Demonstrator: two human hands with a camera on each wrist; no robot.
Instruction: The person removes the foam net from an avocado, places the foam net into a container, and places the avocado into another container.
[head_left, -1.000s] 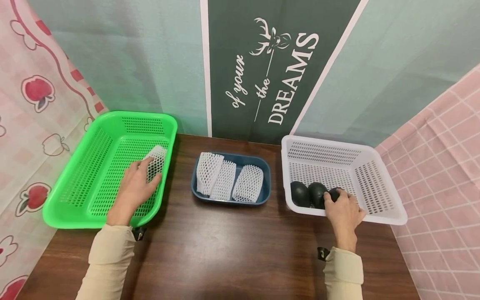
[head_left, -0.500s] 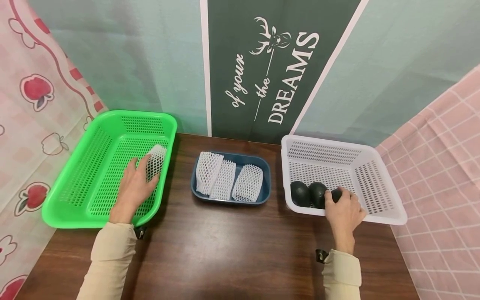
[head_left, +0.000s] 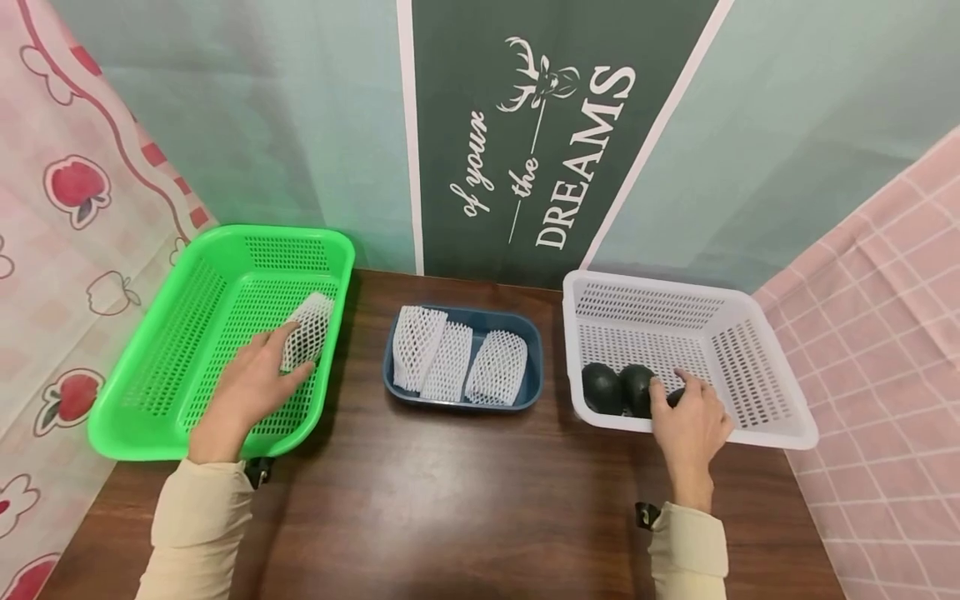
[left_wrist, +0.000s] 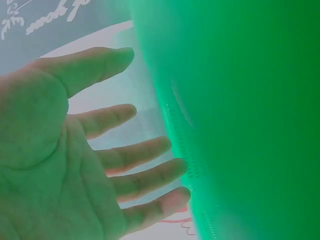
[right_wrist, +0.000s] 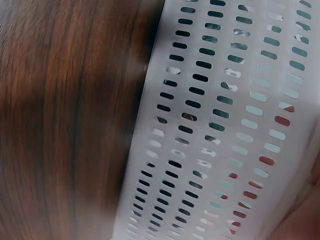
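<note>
My left hand [head_left: 251, 379] reaches over the green basket [head_left: 161, 333] with fingers spread; in the left wrist view its palm [left_wrist: 40, 185] holds nothing. Just past its fingertips lies a white foam net sleeve [head_left: 315, 310] with something dark showing through the mesh. At the white basket [head_left: 765, 367], my right hand [head_left: 690, 425] reaches over the front wall. Its thumb and index finger are apart above a dark, egg-shaped avocado [head_left: 676, 397], mostly hidden by the hand. Two more dark avocados, a left one [head_left: 602, 388] and a middle one [head_left: 636, 390], lie beside it.
Between the baskets stands a blue tray [head_left: 530, 375] with three white foam net sleeves [head_left: 446, 362]. Everything sits on a dark wooden table [head_left: 450, 500]. A printed cloth backdrop [head_left: 345, 142] rises behind; a pink tiled-pattern sheet [head_left: 892, 333] borders the right.
My left hand has let go of the netted item and drawn back toward the lower left. My right hand's index finger has lifted, and the avocado under it sits lower.
</note>
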